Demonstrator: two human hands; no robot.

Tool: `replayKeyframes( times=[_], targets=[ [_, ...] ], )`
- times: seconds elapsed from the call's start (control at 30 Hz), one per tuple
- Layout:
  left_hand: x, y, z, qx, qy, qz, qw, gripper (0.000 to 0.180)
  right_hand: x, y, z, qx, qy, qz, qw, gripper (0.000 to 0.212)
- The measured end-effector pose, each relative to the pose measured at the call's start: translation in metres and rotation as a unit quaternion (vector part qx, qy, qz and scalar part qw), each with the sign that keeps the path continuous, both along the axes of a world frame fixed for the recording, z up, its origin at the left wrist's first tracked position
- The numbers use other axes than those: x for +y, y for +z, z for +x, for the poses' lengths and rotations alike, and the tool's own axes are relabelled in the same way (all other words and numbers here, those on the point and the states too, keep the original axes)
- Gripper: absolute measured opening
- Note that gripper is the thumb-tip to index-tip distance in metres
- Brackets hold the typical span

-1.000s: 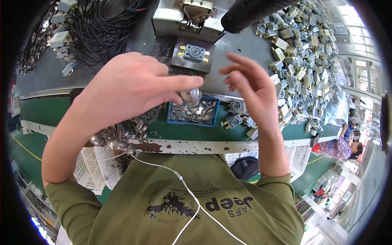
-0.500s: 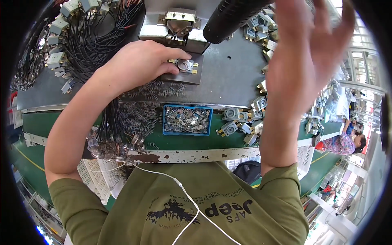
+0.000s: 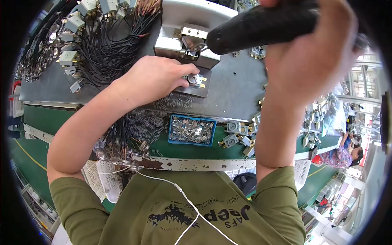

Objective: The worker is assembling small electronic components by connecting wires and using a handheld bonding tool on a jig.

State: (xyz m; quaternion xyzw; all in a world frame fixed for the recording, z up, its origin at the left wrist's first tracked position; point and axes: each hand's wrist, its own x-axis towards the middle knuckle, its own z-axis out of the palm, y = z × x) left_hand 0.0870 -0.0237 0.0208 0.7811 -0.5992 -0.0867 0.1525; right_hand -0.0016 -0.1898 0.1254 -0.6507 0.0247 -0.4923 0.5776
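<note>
My left hand [image 3: 157, 79] pinches a small grey part with a round metal disc and brass tabs [image 3: 193, 79] between thumb and fingers. That part sits on a dark steel block [image 3: 200, 91] in front of a metal fixture [image 3: 194, 38]. Up at the right, my right hand [image 3: 310, 65] is wrapped around a thick black electric screwdriver [image 3: 261, 28], slightly blurred by motion. The tool lies slantwise, its thin bit toward the fixture, apart from the part in my left hand.
A blue tray [image 3: 170, 130] of small metal pieces stands near the front edge, beside a heap of springs [image 3: 147, 126]. Black wires [image 3: 104, 57] with grey housings crowd the left. More grey parts [image 3: 233, 132] lie to the right. A person [image 3: 339, 157] sits far right.
My right hand has gone from open and raised to gripping the black screwdriver, which has tilted toward level. My left hand stays at the grey part; the whole view has shifted slightly.
</note>
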Motion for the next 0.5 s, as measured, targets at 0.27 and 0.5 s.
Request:
replayKeyframes(
  times=[0.27, 0.5],
  targets=[
    [0.003, 0.004, 0.000, 0.032, 0.014, 0.035, 0.999, 0.034, 0.036, 0.003, 0.024, -0.015, 0.030, 0.040, 0.999, 0.020],
    [0.001, -0.002, 0.002, 0.034, 0.007, 0.035, 0.999, 0.037, 0.013, -0.026, 0.069, -0.339, 0.363, 0.084, 0.864, 0.028]
  ],
)
